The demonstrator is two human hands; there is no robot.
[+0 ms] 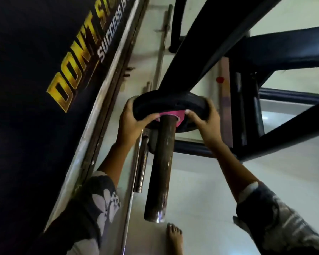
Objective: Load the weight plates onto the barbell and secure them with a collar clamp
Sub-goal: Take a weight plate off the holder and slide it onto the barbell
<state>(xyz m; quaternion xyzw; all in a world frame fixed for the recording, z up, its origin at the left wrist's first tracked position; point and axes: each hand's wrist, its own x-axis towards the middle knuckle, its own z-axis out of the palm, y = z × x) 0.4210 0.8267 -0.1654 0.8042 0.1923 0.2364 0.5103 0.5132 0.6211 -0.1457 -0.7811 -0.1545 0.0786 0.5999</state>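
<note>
A black weight plate [164,103] with a pink centre sits on the dark, worn barbell sleeve [161,166], far up the sleeve near a black rack upright. My left hand [132,124] grips the plate's left rim. On the opposite rim my right hand [203,122] holds the plate, thumb by the pink hub. The sleeve's bare end points toward me. No collar clamp shows.
A dark banner [44,80] with yellow lettering fills the left. Black rack beams [284,46] cross above and to the right. Spare metal bars [141,162] lie along the wall base on the pale floor. A bare foot [175,238] stands below the sleeve end.
</note>
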